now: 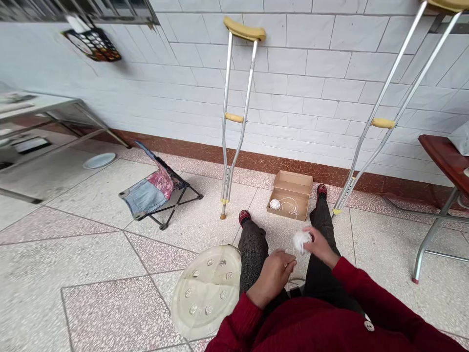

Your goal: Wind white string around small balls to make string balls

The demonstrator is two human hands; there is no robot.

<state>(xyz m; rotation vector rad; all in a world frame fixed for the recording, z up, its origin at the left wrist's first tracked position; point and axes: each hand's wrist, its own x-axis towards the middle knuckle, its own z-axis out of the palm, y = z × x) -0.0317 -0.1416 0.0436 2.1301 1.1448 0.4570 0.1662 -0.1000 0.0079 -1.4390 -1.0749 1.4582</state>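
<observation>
yarn balls: two, both white; one ball (302, 242) in the right hand, above the floor between the person's legs, the other ball (274, 204) in the box
hands: two; the right hand (321, 246) grasps its ball by the side, thumb and fingertips around it; the left hand (275, 273) is curled, thumb and fingertips drawn close, and i cannot tell whether it pinches a strand
box: one, cardboard (289, 196), lid raised, with loose white cord (291, 204) inside
crutches: two, a left one (234, 118) and a right one (383, 122), leaning on the tiled wall (311, 58)
seat and cover: one folding chair (148, 193); one round pale cover (207, 293) beside the left leg
edges and room: the hands are apart; floor (264, 234) shows between the box's near edge and the held ball; the right shoe (321, 190) is just beside the box
direction: the held ball looks roundish, its long axis unclear; the box lies lengthwise roughly side to side, lid toward the wall
</observation>
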